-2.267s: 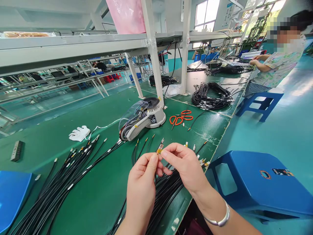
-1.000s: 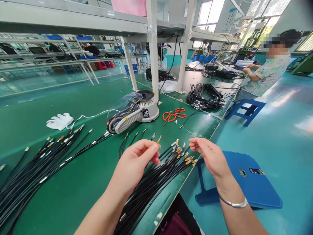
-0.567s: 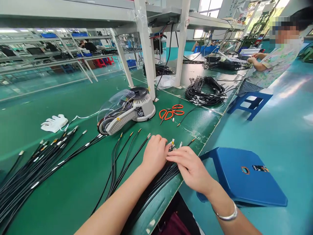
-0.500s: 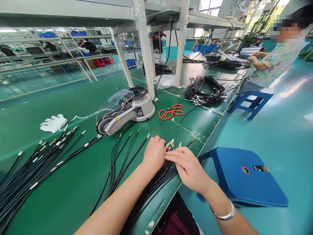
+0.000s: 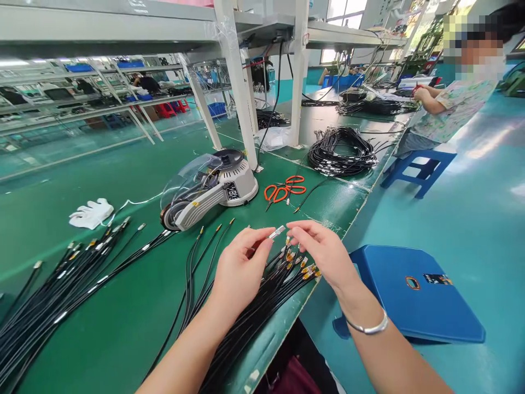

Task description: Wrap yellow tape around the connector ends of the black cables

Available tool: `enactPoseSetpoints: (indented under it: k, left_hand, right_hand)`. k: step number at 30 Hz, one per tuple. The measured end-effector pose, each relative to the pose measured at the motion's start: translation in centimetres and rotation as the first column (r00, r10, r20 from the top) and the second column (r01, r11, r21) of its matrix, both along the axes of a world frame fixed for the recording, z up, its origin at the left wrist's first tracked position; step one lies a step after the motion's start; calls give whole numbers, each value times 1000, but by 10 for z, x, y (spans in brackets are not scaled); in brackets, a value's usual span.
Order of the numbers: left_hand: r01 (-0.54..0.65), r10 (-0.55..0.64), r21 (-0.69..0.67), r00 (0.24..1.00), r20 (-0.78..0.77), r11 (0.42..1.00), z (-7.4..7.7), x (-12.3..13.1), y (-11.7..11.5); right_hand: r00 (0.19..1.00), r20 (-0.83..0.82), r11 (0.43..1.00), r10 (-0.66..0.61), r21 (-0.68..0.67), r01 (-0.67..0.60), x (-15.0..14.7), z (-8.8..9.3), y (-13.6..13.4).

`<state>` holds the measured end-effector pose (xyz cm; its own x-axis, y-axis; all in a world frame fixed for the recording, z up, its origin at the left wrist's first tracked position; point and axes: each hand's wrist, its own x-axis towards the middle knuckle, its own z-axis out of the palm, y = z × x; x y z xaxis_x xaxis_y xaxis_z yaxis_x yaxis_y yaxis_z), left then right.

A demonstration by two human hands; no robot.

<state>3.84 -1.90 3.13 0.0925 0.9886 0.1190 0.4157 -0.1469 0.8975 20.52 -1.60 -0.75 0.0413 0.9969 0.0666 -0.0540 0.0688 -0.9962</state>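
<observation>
1. The left hand (image 5: 244, 265) pinches a silvery metal connector (image 5: 278, 232) between thumb and forefinger, mid-frame.
2. The connector's long axis slants up rightward, free end towards the right hand (image 5: 322, 253) just beside it, whose fingers are loosely curled; I can't tell whether they grip anything.
3. Below lie smooth black cables (image 5: 268, 298), amber-tipped, on the glossy green tabletop (image 5: 131, 328).
4. Left of centre stands a ridged plastic tape dispenser (image 5: 243, 185), clear-covered.

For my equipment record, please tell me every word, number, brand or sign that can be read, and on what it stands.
None is readable.
Black label on tape dispenser: too small.
Dark sticker on nearer blue plastic stool: too small.
White tags on black cables: any print too small.
Wall sign at back: blurred.
</observation>
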Motion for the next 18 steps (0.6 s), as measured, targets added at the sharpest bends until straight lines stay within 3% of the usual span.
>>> enactPoseSetpoints:
  k: [3,7,13,18]
  left_hand:
    - [-28,27,10,997,74,1000,10,3,-9]
    - [-83,89,-49,985,146,995,15,1,-12]
    - [5,44,-208,973,228,978,16,-15,-14]
    - [55,7,-177,944,331,983,17,-18,-14]
  right_hand:
    - [996,-18,996,82,28,-82,-5,19,4]
    - [995,18,992,99,72,-100,-12,34,0]
    - [997,61,998,45,51,-48,-21,40,1]
    - [997,12,995,74,61,-75,-30,44,3]
